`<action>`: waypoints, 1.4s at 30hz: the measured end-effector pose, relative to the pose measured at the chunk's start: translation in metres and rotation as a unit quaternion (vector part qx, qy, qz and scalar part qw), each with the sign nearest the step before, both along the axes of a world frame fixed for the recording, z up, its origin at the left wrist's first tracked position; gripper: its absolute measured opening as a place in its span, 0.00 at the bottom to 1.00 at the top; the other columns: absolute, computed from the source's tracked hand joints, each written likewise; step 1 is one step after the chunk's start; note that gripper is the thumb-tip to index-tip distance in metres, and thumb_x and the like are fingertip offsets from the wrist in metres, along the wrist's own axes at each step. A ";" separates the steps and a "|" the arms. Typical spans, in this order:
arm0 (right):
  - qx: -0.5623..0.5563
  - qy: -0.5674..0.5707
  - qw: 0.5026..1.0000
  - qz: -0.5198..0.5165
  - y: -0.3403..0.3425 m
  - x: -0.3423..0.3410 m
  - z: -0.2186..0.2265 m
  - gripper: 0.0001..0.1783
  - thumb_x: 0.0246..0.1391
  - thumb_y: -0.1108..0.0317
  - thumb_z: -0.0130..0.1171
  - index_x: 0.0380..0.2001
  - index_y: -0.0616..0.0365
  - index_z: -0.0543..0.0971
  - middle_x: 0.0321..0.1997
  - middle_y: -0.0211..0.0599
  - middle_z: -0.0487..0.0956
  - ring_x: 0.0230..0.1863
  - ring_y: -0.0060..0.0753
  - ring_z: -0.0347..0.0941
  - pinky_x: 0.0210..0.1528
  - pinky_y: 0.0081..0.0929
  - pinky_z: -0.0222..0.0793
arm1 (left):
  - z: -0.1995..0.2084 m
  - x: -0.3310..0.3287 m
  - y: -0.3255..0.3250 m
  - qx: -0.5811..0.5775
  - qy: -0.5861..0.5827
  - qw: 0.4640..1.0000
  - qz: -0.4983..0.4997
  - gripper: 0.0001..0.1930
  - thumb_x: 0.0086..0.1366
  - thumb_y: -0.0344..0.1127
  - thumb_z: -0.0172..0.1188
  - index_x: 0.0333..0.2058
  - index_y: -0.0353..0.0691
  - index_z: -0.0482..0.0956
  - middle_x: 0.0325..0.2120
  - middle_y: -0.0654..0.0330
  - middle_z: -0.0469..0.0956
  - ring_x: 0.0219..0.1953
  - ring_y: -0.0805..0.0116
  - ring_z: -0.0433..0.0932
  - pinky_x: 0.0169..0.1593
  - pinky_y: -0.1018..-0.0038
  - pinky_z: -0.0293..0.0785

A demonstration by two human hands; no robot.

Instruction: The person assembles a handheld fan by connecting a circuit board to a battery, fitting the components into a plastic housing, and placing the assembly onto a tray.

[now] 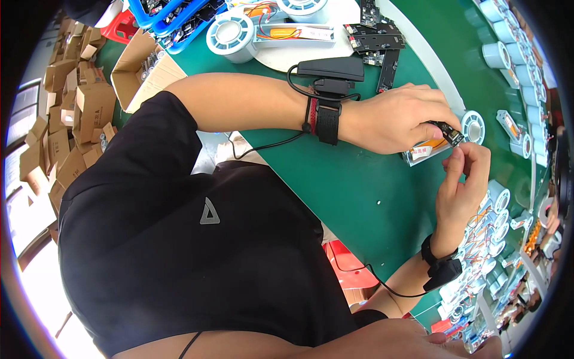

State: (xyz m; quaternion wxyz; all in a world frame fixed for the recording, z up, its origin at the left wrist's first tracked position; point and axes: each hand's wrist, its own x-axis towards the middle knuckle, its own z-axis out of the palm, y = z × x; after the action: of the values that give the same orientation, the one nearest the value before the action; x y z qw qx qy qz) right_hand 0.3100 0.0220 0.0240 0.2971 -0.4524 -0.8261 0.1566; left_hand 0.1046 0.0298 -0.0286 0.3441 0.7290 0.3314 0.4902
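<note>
My left hand (397,122) reaches across from the left, thumb and fingers closed on a small black circuit board (449,134). Close to the board's lower end, my right hand (463,188) has thumb and forefinger pinched together; whatever lies between them is too small to make out. Beneath both hands is a light-blue plastic housing (415,157) with a round end (474,127). An orange battery (438,143) with a white label lies in its tray, partly covered by my left hand.
On the green table (353,185), several black circuit boards (376,40) lie piled past my left wrist. Similar housings (293,36) sit at the top, beside blue bins (179,27). More housings (487,224) crowd the right. Cables run from both wrist straps. Cardboard boxes (92,105) stand at left.
</note>
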 end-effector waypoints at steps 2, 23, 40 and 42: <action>-0.025 0.018 0.999 -0.009 -0.001 0.000 -0.002 0.04 0.69 0.73 0.53 0.40 0.63 0.74 0.36 0.33 0.74 0.28 0.21 0.72 0.31 0.20 0.69 | 0.000 0.000 0.000 0.020 -0.010 1.000 -0.003 0.14 0.67 0.27 0.59 0.52 0.41 0.80 0.44 0.59 0.80 0.48 0.55 0.76 0.56 0.61 0.71; -0.323 0.182 0.925 -0.086 -0.013 -0.017 0.011 0.10 0.69 0.67 0.56 0.44 0.64 0.78 0.23 0.29 0.75 0.21 0.17 0.68 0.23 0.16 0.63 | 0.008 -0.019 -0.021 0.178 0.168 0.958 0.150 0.15 0.58 0.33 0.65 0.46 0.46 0.83 0.36 0.66 0.77 0.39 0.68 0.76 0.43 0.72 0.67; -0.433 0.082 0.889 -0.127 0.007 -0.033 0.039 0.13 0.73 0.63 0.48 0.44 0.61 0.77 0.18 0.26 0.70 0.13 0.19 0.66 0.15 0.18 0.56 | 0.004 -0.029 -0.014 0.170 0.154 0.966 0.122 0.13 0.61 0.29 0.59 0.46 0.42 0.79 0.43 0.60 0.79 0.50 0.61 0.77 0.59 0.65 0.69; -0.456 0.150 0.871 -0.105 0.002 -0.027 0.028 0.12 0.73 0.64 0.48 0.44 0.61 0.76 0.18 0.26 0.69 0.12 0.19 0.64 0.14 0.18 0.55 | 0.004 -0.028 -0.012 0.157 0.117 0.977 0.089 0.13 0.62 0.28 0.59 0.46 0.41 0.79 0.44 0.59 0.79 0.51 0.59 0.77 0.58 0.65 0.70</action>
State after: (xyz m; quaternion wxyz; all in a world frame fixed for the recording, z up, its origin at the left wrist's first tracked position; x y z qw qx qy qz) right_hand 0.2832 0.0242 0.0523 0.1930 -0.5929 -0.5556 0.5501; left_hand 0.0770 0.0178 -0.0243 0.1392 0.7940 0.3516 0.4760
